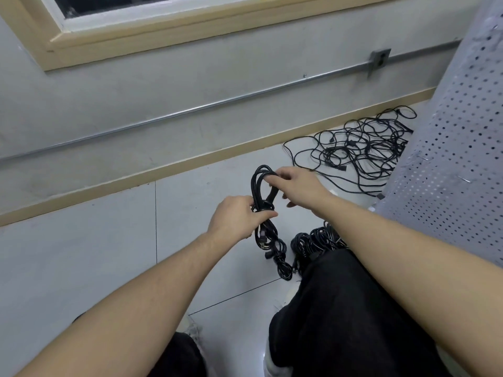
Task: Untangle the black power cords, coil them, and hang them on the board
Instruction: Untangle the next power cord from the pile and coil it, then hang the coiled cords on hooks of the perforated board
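Hands are raised over the grey tiled floor [95, 240], both on one coiled black cord [262, 198] held upright between them. The left hand [234, 217] is closed around the middle of the coil, with the thumb laid across the strands at the waist of the bundle. The right hand [295, 183] is placed at the top of the coil, its fingers curled over the upper loop and pinching it. Below the left hand the rest of that cord is seen hanging down, with a plug [262, 238] among the strands and the lowest loops near the floor. A second bundle [317, 240] of black cord is seen just beside it to the right, partly hidden by a knee in black trousers [345, 308]. Farther back, a loose tangle [364, 148] of black cords is spread on the floor close to the wooden skirting [163, 174], well apart from the hands. At the right edge a white perforated board [457, 148] is seen standing, with nothing on the part that is shown. Along the grey wall a metal conduit [190, 111] is run to a small box [379, 59], and a window frame [122, 42] is seen above it.
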